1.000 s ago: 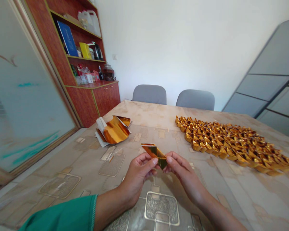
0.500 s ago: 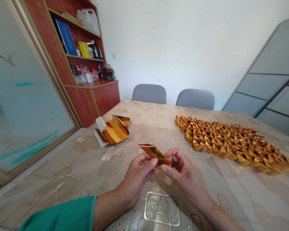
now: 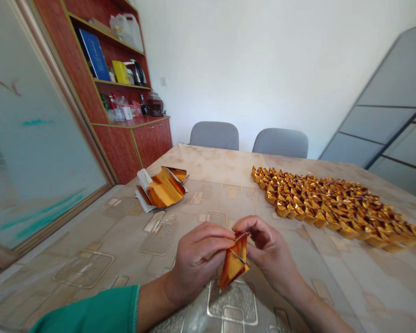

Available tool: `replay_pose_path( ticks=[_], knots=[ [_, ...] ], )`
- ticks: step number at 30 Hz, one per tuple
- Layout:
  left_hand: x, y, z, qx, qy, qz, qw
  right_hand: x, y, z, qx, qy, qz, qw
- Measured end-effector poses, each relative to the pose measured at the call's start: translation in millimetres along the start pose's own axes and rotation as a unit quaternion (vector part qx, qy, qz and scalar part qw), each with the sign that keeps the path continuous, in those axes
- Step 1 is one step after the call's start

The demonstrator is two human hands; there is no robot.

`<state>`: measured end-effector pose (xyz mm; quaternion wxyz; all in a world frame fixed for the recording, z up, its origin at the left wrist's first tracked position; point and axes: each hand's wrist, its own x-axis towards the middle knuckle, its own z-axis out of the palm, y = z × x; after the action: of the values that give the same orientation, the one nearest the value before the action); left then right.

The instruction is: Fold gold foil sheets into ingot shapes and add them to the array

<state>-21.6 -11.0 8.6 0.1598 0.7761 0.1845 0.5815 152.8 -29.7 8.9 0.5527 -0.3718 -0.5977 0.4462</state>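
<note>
A folded piece of gold foil paper [image 3: 235,264] is between my two hands, above the table near its front. My left hand [image 3: 203,252] grips its upper left edge with the fingers laid over the top. At the upper right corner, my right hand [image 3: 265,247] pinches it between thumb and fingers. The piece points downward, and an open fold with a pale edge shows on it. Loose sheets of gold foil paper [image 3: 166,187] lie to the left, curled, with white backs showing. On the right, many folded gold paper pieces [image 3: 326,203] stand packed in rows.
The table [image 3: 100,231] has a patterned cover. Two grey chairs [image 3: 214,135] stand at its far side by the white wall. A reddish wooden cabinet [image 3: 135,143] with shelved items is at back left, beside a frosted glass door [image 3: 34,152].
The folded gold foil paper has been turned from slanting up leftward to pointing down. My left hand has shifted from under it to its upper edge. My right hand still holds it.
</note>
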Motion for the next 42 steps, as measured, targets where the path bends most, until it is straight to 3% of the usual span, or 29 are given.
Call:
replay_pose_path(
  ticks=[7,10,12,14,17,22,26,36,42],
  knots=[
    [-2,1,-2.7,-0.004,-0.017,-0.002,1.0,4,-2,-13,-0.033,-0.045,0.007,0.998],
    [-3,2,-0.9,-0.036,-0.006,-0.065,0.997,5,0,-14,-0.049,-0.035,0.006,0.998],
    [-3,1,2.2,-0.077,0.008,-0.153,0.985,6,1,-13,-0.045,-0.022,0.028,0.998],
    [-3,-2,6.1,-0.137,0.029,-0.27,0.953,7,1,-12,-0.023,-0.017,0.065,0.998],
    [-3,-7,11.2,-0.244,0.061,-0.419,0.872,8,1,-10,0.027,-0.027,0.115,0.993],
    [-5,-10,13.9,-0.348,0.074,-0.516,0.779,7,3,-1,0.022,-0.029,0.136,0.99],
    [-8,-9,13.4,-0.372,0.058,-0.55,0.745,6,7,3,0.026,0.003,0.121,0.992],
    [-7,-12,11.9,-0.407,0.02,-0.56,0.722,8,3,1,0.014,-0.019,0.146,0.989],
    [-3,-13,11.7,-0.383,0.031,-0.55,0.742,7,8,-2,-0.02,-0.009,0.125,0.992]
  ],
)
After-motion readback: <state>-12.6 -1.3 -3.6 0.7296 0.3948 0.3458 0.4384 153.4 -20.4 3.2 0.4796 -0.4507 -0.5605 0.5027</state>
